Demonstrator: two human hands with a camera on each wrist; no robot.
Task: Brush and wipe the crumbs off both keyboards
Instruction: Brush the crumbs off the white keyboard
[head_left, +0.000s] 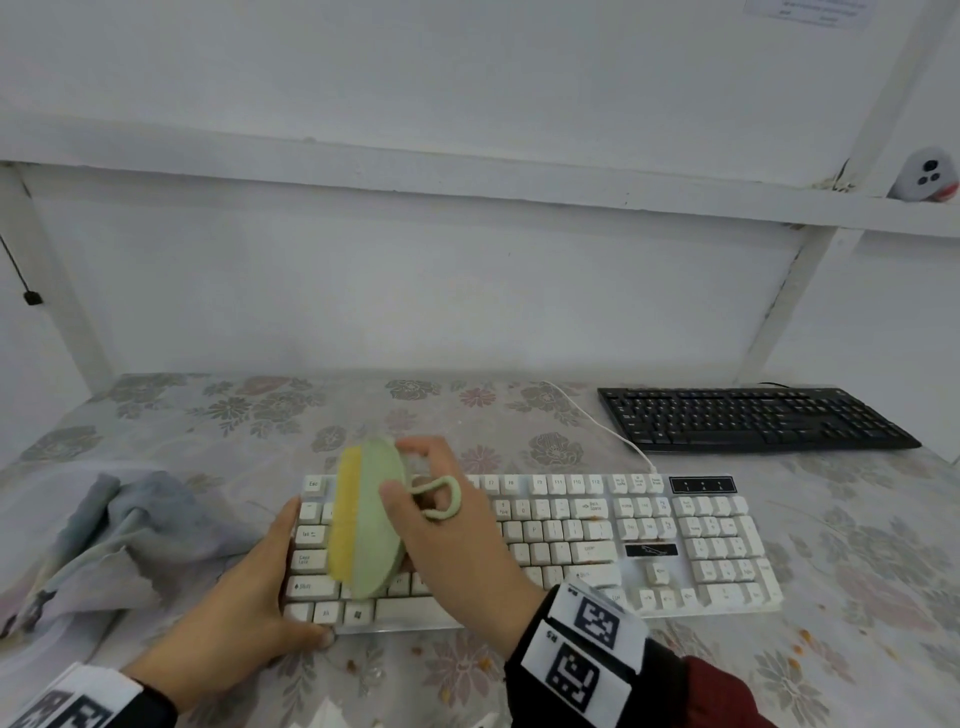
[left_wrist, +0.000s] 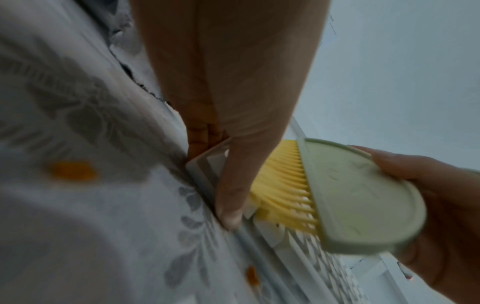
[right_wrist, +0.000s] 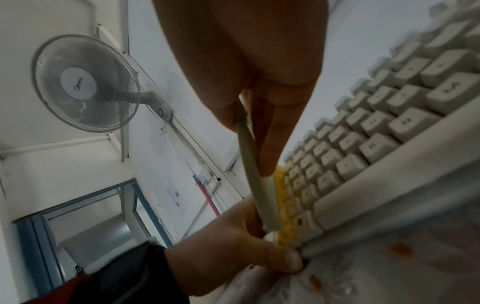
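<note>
Green brush (head_left: 371, 519), pinched by the right hand (head_left: 457, 540), meets the white keyboard (head_left: 597, 545) at Shift. Left hand (head_left: 244, 608) clasps its left end.

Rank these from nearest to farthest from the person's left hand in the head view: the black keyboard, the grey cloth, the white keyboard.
1. white keyboard: the left hand grips its left end.
2. grey cloth: crumpled just left of that hand.
3. black keyboard: far back right of the table.
</note>
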